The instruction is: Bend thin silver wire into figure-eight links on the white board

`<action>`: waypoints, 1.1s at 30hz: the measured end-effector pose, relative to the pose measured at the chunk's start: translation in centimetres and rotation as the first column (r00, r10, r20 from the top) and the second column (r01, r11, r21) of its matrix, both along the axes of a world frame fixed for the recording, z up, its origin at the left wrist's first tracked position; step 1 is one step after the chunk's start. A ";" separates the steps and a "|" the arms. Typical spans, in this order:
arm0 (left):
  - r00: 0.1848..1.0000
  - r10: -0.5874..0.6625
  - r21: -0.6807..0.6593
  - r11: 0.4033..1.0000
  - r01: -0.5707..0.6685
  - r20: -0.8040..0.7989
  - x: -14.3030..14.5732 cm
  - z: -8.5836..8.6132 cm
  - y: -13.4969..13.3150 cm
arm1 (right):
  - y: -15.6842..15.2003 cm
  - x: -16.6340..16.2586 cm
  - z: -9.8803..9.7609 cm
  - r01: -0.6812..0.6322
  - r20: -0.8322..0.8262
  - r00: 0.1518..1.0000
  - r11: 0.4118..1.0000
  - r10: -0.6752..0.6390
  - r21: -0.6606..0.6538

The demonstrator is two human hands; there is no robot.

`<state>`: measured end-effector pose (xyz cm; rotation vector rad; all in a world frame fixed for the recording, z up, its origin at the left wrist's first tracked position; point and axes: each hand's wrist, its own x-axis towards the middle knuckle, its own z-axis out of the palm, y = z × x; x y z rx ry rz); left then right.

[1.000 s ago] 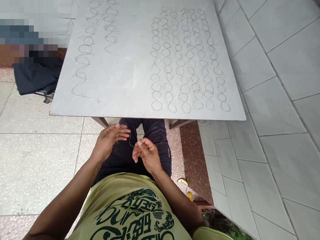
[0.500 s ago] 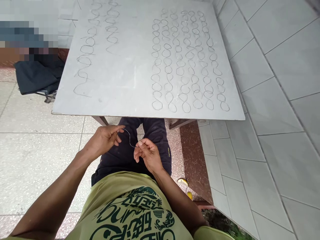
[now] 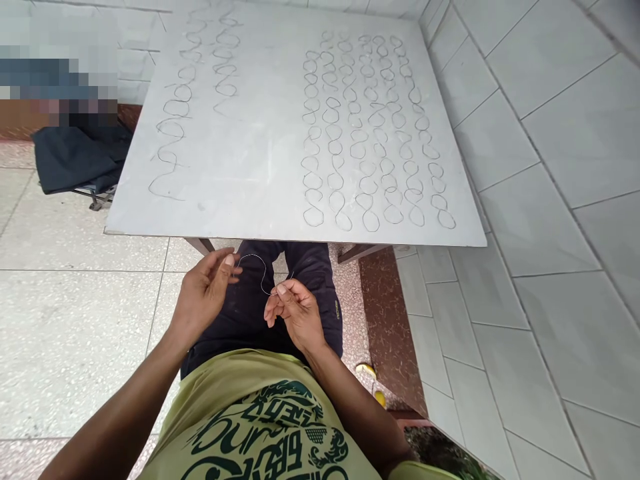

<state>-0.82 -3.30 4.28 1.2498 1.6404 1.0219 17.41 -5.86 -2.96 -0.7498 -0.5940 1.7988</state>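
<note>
A thin, S-curved piece of wire [image 3: 263, 270] hangs in the air over the lap, between my two hands. My right hand [image 3: 299, 312] pinches it between thumb and fingertips, and a short end sticks out above the pinch. My left hand [image 3: 207, 287] is at the wire's other end, thumb raised and fingers loosely apart. The wire's tip comes close to these fingertips; whether it touches them is hard to see. Beyond the hands, several columns of wavy, looped wires [image 3: 313, 217] lie on the right of the pale tabletop [image 3: 250, 207].
More wavy wires [image 3: 170, 130] lie along the table's left side. Dark cloth covers a folding seat [image 3: 80, 157] at left, near a blurred-out area. Tiled wall [image 3: 550, 220] rises close on the right. A yellow item [image 3: 367, 369] is on the floor at right.
My left hand has turned, its thumb now up and the previously stretched forefinger drawn back slightly left. The right hand keeps its pinch on the wire. The view has tilted slightly.
</note>
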 end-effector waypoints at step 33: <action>0.970 0.011 0.024 1.000 -0.005 -0.241 1.5 0.5 -0.6 | -0.7 -0.1 0.5 0.090 0.091 0.991 0.993 -0.097 0.078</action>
